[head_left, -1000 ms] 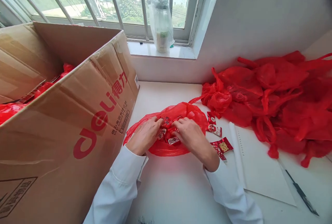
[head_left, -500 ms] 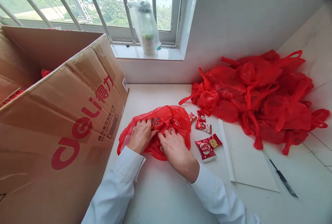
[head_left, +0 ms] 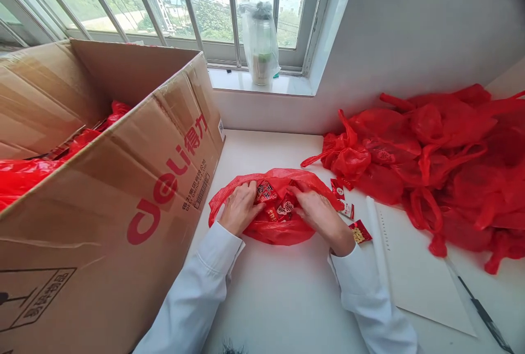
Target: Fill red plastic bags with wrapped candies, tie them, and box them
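A red plastic bag (head_left: 283, 235) lies spread on the white tabletop with its mouth facing up. Several red printed snack packets (head_left: 286, 206) show inside it. My left hand (head_left: 241, 209) has its fingers curled at the left side of the bag's mouth, gripping the thin plastic. Across from it, my right hand (head_left: 319, 213) reaches over the right rim, its bent fingers on the plastic beside the packets. Some of its fingertips are hidden in the folds. A loose red-and-gold packet (head_left: 361, 231) lies by my right wrist, and a small red packet (head_left: 338, 189) lies farther back.
A tall cardboard box (head_left: 164, 244) with red plastic inside stands at left. Tied red bags (head_left: 410, 151) are heaped at right. Before them lie a white notebook (head_left: 426, 272) and a dark pen-like tool (head_left: 486, 315). A bagged jar (head_left: 261, 50) stands on the windowsill.
My hands have moved apart toward the two sides of the bag, and its mouth is wider, showing more packets. The view has shifted left, with more of the box's inside showing.
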Motion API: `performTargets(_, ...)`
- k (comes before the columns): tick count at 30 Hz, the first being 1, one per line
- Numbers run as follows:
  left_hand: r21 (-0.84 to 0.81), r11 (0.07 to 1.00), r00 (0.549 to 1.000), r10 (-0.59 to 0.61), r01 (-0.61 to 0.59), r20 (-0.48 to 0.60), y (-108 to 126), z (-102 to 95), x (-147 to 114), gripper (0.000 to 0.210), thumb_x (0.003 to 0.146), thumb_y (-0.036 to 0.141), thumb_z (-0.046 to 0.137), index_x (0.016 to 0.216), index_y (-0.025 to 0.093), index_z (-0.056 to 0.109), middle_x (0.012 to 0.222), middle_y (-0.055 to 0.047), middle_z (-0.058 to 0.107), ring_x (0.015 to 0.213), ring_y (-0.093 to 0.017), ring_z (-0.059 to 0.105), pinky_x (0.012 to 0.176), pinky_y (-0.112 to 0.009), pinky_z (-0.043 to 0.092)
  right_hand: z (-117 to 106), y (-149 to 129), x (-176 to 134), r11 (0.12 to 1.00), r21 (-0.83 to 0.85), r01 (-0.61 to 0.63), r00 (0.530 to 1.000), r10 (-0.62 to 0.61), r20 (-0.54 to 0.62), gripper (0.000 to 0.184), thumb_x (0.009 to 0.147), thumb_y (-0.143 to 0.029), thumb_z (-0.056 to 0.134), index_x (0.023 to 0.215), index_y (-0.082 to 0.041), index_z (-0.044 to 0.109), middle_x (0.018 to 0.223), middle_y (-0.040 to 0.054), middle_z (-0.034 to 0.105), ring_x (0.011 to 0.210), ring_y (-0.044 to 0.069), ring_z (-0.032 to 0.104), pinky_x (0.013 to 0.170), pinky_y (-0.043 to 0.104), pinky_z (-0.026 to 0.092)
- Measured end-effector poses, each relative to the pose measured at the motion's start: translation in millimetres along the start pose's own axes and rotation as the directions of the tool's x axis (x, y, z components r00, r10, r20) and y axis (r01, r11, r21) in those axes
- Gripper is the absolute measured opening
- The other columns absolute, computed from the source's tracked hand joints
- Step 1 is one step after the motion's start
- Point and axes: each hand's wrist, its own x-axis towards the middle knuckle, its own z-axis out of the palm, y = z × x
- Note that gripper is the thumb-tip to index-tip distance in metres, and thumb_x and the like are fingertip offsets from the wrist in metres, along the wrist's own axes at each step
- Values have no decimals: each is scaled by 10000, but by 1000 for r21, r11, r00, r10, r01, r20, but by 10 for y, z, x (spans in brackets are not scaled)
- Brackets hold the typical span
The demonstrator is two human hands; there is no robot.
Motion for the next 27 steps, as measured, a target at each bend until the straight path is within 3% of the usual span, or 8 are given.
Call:
performTargets(3, -54, 999, 997, 0, -4, -72, -37, -23, 24, 159, 840, 267, 587, 865, 198, 446, 882, -64, 598, 827, -230, 589, 683, -306, 435, 88, 9, 29, 996, 29, 87, 996, -86, -31, 425, 841, -151, 540, 1262, -204, 527, 1340, 132, 528, 1106, 247, 582, 823, 307, 467)
performTargets(6, -92, 996, 989, -14, 1, -148, -84, -54, 54, 171, 871, 305, 556, 879, 205, 418, 831, -40, 572, 774, -208, 570, 676, -301, 427, 130, 30, 38, 997, 30, 65, 998, -65, 3, 373, 828, -133, 532, 1199, -159, 564, 1177, 145, 622, 1085, 263, 585, 851, 335, 465)
performTargets(9, -113, 994, 981, -21, -1, -193, -100, -81, 67, 170, 907, 354, 502, 889, 208, 415, 808, -26, 559, 737, -194, 555, 667, -301, 424, 108, 63, 23, 999, 27, 33, 999, -32, -20, 321, 832, -113, 502, 1137, -122, 603, 1208, 176, 603, 1144, 295, 548, 893, 369, 457)
performTargets(15, -89, 991, 994, 93, -97, -52, -46, -94, 28, 122, 915, 295, 502, 971, 191, 536, 918, -61, 629, 889, -220, 601, 756, -310, 455, 24, 84, -14, 999, 31, 9, 998, -7, -64, 425, 852, -98, 448, 1256, -152, 565, 1286, 157, 571, 1216, 268, 503, 959, 360, 442)
performTargets(19, -25, 996, 996, 90, -89, 27, -65, -63, -4, 301, 878, 223, 541, 1175, 174, 547, 1096, -120, 617, 1034, -273, 581, 868, -370, 454, 47, 56, 6, 999, 38, -33, 994, 36, -102, 493, 877, -86, 391, 1361, -121, 474, 1298, 182, 562, 1255, 266, 479, 1001, 377, 419)
performTargets(22, 18, 996, 992, 81, -83, 93, -102, 12, -4, 398, 882, 242, 530, 1274, 174, 528, 1139, -150, 607, 1032, -300, 590, 874, -405, 461, 76, 47, 40, 999, 46, -27, 992, 33, -119, 469, 881, -78, 384, 1330, -137, 504, 1248, 171, 599, 1200, 248, 529, 968, 348, 434)
performTargets(25, 38, 992, 983, 110, -117, 146, -112, 105, 17, 505, 882, 251, 530, 1380, 251, 446, 1183, -132, 592, 1058, -289, 594, 905, -406, 454, 80, 65, 63, 998, 54, -34, 992, 40, -118, 392, 893, -86, 374, 1203, -174, 597, 1110, 129, 668, 1026, 220, 621, 873, 308, 470)
performTargets(27, 42, 989, 977, 135, -143, 165, -95, 143, 29, 557, 874, 242, 537, 1411, 292, 399, 1227, -117, 570, 1076, -278, 590, 920, -396, 450, 65, 92, 59, 996, 59, -61, 990, 68, -124, 385, 904, -93, 350, 1185, -165, 604, 1126, 132, 662, 1006, 225, 628, 872, 322, 470)
